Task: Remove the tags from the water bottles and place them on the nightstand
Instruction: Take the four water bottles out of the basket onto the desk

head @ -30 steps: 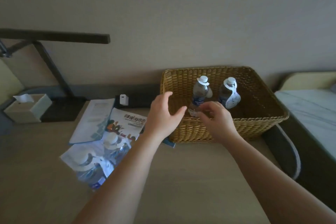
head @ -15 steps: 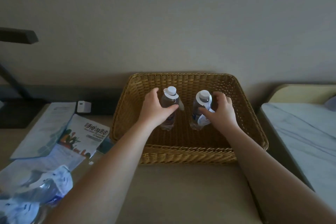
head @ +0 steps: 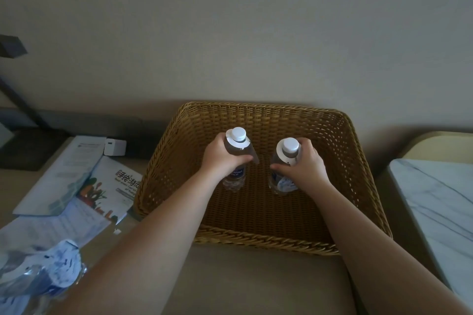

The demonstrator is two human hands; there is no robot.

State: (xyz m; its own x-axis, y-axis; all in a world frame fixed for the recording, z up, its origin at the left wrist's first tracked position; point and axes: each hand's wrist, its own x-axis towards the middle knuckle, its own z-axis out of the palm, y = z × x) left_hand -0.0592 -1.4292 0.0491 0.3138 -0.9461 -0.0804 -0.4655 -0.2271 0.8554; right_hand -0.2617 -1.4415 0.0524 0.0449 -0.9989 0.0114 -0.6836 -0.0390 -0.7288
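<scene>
Two clear water bottles with white caps stand upright inside a wicker basket [head: 358, 186]. My left hand [head: 220, 158] is wrapped around the left bottle [head: 236, 146], which has a white paper tag ringing its neck. My right hand [head: 304, 163] grips the right bottle [head: 286, 153], also with a white tag at the neck and hanging down its front. More tagged bottles [head: 43, 271] lie at the bottom left, partly cut off by the frame.
The basket sits on a beige surface [head: 243, 281] against the wall. Leaflets and a booklet [head: 112, 186] lie to its left, with a small white charger [head: 115, 147] and a dark lamp base [head: 28, 148] behind. A marble-topped surface [head: 440, 202] is at the right.
Both hands reached into the basket and closed around the two bottles. The view shifted right and closer, so the basket is now centred.
</scene>
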